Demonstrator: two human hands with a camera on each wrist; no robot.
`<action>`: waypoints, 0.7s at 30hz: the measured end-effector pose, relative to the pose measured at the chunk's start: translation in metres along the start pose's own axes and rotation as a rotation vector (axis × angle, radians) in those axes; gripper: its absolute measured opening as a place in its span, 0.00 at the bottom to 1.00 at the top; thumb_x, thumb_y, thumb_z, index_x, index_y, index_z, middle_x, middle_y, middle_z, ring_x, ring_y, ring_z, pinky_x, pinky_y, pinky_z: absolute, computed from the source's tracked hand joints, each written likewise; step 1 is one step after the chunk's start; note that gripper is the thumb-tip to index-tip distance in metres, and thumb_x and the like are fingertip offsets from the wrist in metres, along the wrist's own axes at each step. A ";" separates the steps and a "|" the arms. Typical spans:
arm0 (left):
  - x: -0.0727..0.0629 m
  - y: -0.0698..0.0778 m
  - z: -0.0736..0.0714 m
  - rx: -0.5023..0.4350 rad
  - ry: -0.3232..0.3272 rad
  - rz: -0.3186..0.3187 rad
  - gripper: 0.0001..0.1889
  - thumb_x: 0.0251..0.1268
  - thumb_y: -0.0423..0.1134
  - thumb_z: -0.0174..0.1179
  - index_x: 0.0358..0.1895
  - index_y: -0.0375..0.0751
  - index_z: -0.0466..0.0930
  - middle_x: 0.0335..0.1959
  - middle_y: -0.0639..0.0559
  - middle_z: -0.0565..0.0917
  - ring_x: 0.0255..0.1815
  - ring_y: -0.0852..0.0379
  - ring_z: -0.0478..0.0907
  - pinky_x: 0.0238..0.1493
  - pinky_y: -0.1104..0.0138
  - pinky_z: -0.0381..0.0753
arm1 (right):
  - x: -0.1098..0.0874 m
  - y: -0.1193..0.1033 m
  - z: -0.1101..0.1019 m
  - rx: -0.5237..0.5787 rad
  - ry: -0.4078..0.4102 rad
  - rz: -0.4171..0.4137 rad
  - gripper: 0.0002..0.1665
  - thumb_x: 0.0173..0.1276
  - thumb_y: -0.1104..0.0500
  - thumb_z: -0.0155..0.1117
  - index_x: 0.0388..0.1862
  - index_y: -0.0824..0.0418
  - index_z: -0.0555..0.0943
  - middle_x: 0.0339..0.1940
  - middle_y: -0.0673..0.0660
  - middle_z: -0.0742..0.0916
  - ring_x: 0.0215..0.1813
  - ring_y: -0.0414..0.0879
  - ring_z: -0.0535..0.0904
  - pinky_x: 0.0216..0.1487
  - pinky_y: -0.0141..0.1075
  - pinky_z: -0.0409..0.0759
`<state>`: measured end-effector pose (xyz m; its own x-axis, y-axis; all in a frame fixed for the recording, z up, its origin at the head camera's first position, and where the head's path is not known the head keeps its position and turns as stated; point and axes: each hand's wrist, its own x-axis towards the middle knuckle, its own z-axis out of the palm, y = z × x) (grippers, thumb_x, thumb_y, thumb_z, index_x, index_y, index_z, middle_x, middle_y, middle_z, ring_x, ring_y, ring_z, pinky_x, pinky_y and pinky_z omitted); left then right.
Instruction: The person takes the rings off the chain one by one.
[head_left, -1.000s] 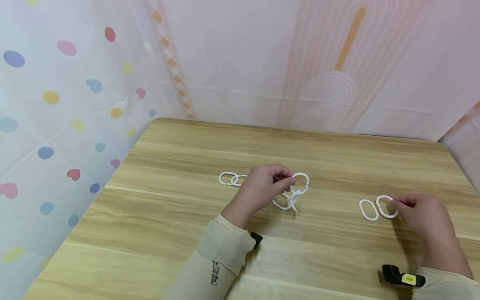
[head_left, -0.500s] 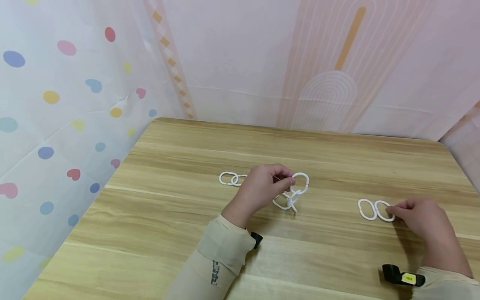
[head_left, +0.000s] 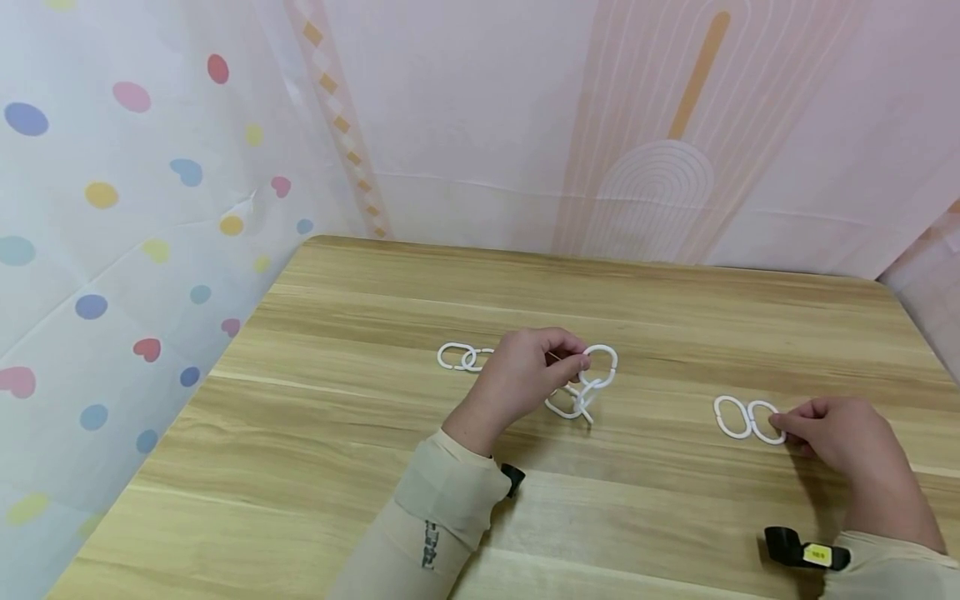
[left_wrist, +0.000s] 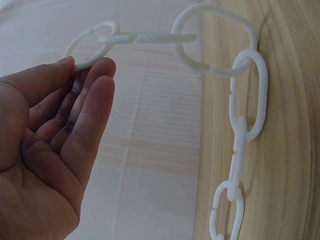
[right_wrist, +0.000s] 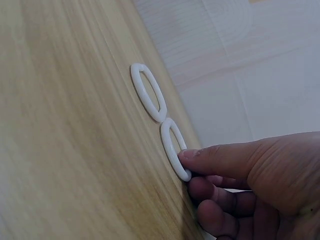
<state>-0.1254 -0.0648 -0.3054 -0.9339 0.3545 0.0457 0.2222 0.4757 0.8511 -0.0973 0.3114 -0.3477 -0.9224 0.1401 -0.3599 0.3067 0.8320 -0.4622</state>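
My left hand pinches the raised end link of a white plastic chain between thumb and fingertips. From there the chain drops to the table, and several joined links lie along the wood, partly hidden behind the hand in the head view. Over on the right, two loose white links lie side by side with their ends meeting. My right hand pinches the nearer loose link, thumb on top and a fingertip at its edge. The other loose link lies just left of it, untouched.
The wood-grain table spreads under both hands. A pale patterned cloth hangs behind its far edge, and a dotted cloth hangs along the left side. Each wrist wears a small black camera mount.
My right hand has brought its link down and left, closing the gap to the other loose link, which has shifted slightly left. The left hand has stayed put, holding the chain.
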 end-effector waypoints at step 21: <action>-0.001 0.000 -0.002 0.009 -0.005 -0.007 0.03 0.69 0.40 0.66 0.40 0.46 0.87 0.28 0.57 0.86 0.32 0.59 0.84 0.32 0.70 0.79 | -0.001 -0.003 0.001 -0.009 -0.014 -0.074 0.22 0.73 0.45 0.62 0.29 0.62 0.85 0.21 0.46 0.82 0.30 0.43 0.72 0.34 0.38 0.66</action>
<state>-0.1246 -0.0664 -0.3043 -0.9340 0.3553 0.0372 0.2184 0.4856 0.8464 -0.0975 0.3080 -0.3464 -0.9390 0.0702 -0.3367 0.2355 0.8446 -0.4807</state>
